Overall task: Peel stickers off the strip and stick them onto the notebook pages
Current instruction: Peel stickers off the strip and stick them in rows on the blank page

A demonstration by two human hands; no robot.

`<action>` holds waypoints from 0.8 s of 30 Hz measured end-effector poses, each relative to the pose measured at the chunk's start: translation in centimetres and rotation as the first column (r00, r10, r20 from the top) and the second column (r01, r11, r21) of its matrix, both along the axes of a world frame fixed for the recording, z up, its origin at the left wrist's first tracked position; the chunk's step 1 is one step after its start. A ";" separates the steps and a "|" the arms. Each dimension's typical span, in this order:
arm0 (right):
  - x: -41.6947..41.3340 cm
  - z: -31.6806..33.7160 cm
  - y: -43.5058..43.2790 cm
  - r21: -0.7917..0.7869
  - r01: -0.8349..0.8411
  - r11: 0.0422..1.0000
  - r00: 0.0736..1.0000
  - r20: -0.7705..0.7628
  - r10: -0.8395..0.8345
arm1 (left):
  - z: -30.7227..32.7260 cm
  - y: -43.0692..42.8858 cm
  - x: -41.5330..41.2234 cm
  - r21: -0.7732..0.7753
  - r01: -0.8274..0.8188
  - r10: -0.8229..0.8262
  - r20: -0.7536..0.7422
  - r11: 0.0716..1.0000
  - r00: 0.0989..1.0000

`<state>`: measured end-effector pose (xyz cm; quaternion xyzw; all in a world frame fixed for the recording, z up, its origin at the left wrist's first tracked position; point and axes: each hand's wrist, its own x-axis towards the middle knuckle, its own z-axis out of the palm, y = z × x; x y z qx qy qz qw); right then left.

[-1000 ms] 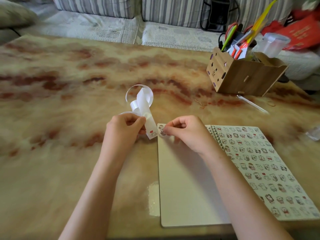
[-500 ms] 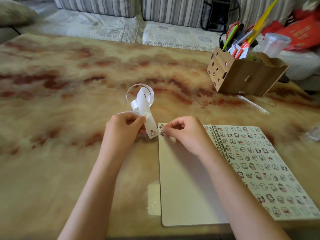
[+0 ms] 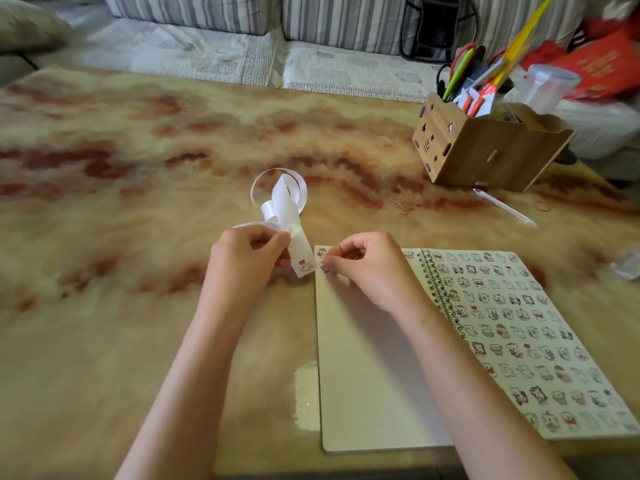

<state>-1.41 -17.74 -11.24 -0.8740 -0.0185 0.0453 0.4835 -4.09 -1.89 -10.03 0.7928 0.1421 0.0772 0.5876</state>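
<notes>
**Under the right hand: sticker at the blank page's far-left corner**

Below both hands, nearest the camera, the spiral notebook [image 3: 363,375] lies open on the table [image 3: 104,237]. Its left page is blank. Its right page [image 3: 519,334] is covered in rows of small stickers.

Right hand [image 3: 367,268] sits on the blank page's far-left corner, fingers curled, fingertips pinching a sticker [image 3: 324,267] at the paper. Cannot tell whether it is fully stuck down. A second sticker [image 3: 321,252] sits just beyond it.

Left hand [image 3: 247,261], just beside the right, grips the strip [image 3: 289,216] with curled fingers. The strip's free end hangs between the hands. Beyond the left hand the strip curls in loops.

Far to the hands' right stands a wooden box [image 3: 485,150] of pens. Beyond it is a striped sofa [image 3: 207,8].
</notes>
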 end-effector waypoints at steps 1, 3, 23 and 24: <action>0.0 -0.1 0.0 -0.002 0.000 1.000 1.000 0.003 0.000 | 0.0 0.0 0.0 0.004 0.001 -0.001 -0.003 1.000 1.000; 0.0 -0.2 0.0 -0.012 0.004 1.000 1.000 0.013 -0.004 | 0.1 0.0 -0.1 0.009 0.001 -0.001 -0.007 1.000 1.000; 0.2 -0.9 -0.2 -0.132 0.052 0.990 0.990 0.138 -0.034 | -0.2 0.1 0.0 0.014 0.012 -0.012 -0.011 1.000 1.000; 0.2 -0.9 -0.2 -0.128 0.055 0.990 0.990 0.139 -0.037 | -0.2 0.1 0.0 0.014 0.011 -0.010 -0.011 1.000 1.000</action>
